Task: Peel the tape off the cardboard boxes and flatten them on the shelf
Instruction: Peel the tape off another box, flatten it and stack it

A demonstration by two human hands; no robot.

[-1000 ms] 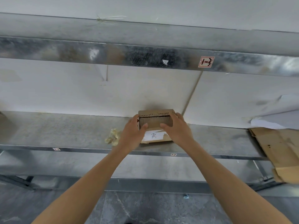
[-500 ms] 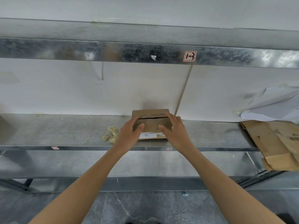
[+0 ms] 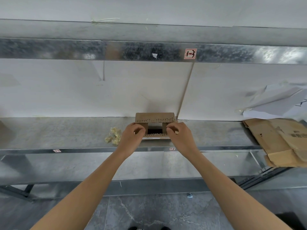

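The metal shelf runs from left to right before you; at its right end lies flattened cardboard, hanging over the near edge; a crumpled wad of tape lies just left of your hands. The small cardboard box stands far on the shelf, against the white wall, with its open end towards you, between your hands. Your left hand pinches the left flap with curled fingers; your right hand pinches the right flap likewise; both arms reach forward.
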